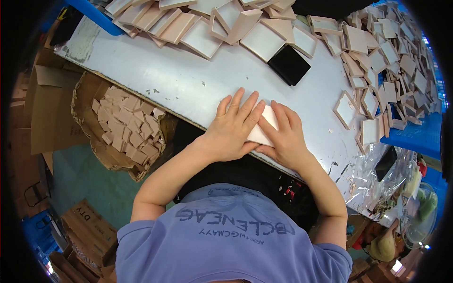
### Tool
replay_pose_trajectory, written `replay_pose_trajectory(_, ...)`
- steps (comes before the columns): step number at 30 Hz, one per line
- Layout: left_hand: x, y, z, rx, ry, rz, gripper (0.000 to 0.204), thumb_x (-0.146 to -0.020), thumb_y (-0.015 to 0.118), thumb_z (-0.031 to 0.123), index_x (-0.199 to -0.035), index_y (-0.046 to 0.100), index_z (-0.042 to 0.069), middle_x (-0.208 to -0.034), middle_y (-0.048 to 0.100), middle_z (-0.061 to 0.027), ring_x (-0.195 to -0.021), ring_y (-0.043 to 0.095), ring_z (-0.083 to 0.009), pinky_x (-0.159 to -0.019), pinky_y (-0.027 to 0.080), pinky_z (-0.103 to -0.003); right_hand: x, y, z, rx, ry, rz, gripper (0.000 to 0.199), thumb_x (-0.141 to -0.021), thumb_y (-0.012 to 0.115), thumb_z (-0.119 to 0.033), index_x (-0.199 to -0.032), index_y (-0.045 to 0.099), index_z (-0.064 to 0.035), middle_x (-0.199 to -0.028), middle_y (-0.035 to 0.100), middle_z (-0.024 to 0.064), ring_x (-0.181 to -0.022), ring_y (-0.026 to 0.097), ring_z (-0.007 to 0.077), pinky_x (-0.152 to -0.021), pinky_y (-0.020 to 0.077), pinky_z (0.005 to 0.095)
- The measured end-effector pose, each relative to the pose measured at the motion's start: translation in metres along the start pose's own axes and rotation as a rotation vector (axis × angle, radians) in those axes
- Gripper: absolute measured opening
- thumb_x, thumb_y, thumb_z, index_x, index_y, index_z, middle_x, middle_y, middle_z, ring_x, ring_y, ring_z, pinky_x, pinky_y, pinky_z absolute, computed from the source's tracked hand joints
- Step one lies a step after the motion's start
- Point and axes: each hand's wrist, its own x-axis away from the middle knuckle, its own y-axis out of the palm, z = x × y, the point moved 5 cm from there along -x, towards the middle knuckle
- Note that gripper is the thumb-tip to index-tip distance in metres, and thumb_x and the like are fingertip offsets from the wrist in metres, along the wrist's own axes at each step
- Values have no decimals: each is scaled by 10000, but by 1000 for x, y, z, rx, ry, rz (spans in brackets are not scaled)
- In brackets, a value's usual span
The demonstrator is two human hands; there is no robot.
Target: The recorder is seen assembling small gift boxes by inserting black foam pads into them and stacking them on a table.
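A small pale pink box (260, 134) lies at the near edge of the white table, between my two hands. My left hand (230, 126) covers its left side, fingers stretched over the top and thumb at the near edge. From the right, my right hand (289, 137) grips the box, fingers along its far right side and thumb at its near edge. The palms hide much of the box. Beyond my hands lies a black square block or box (289, 65), and behind it a pile of pale pink box parts (264, 41), several with white inner faces.
More box parts (369, 100) heap up along the right, by a blue tray (417, 137). Clear plastic bags (377, 172) lie at the near right. Left of the table stands an open carton (96, 148) holding many pink pieces. A blue bar (96, 18) crosses the far left corner.
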Motion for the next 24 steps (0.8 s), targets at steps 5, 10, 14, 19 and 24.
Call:
replay_pose_trajectory(5,-3,-10,-19,220,4,-7,778,-729,678,420,-1319,381,11,-1324,396,-202,-1228,390,-313,-1013,234,-493,0,0,5,3,25,-89,680,-718,633,-513,-1264,516,-124,-1362,321,229,-1216,341,380,-999,266,514)
replay_pose_trajectory(10,-31,-53,-93,156,-234,456,398,-708,740,254,-1017,579,62,-1104,521,-122,-1082,463,-289,-923,297,-464,-12,-25,39,-179,141,188,578,-743,666,-434,-1190,558,-85,-1282,458,179,-1156,432,340,-988,300,456)
replay_pose_trajectory(14,-40,-45,-134,-331,-330,333,289,-715,734,243,-921,606,85,-1140,472,-82,-1211,313,-292,-923,234,-517,-54,-44,73,93,232,393,331,-721,702,-173,-1022,619,-62,-1078,592,116,-990,540,286,-834,421,366)
replay_pose_trajectory(19,-22,-63,-122,-349,-285,402,201,-725,714,180,-844,592,73,-1104,501,-72,-1161,382,-288,-928,243,-486,-65,-33,82,147,243,337,187,-720,691,-145,-883,653,-61,-945,635,67,-830,595,259,-692,477,359)
replay_pose_trajectory(24,6,-91,-66,-71,-228,609,183,-700,716,139,-765,556,80,-1092,522,-89,-1120,433,-308,-959,256,-466,-59,-37,92,41,325,411,122,-724,683,-159,-805,662,-71,-859,649,62,-731,612,259,-612,495,354)
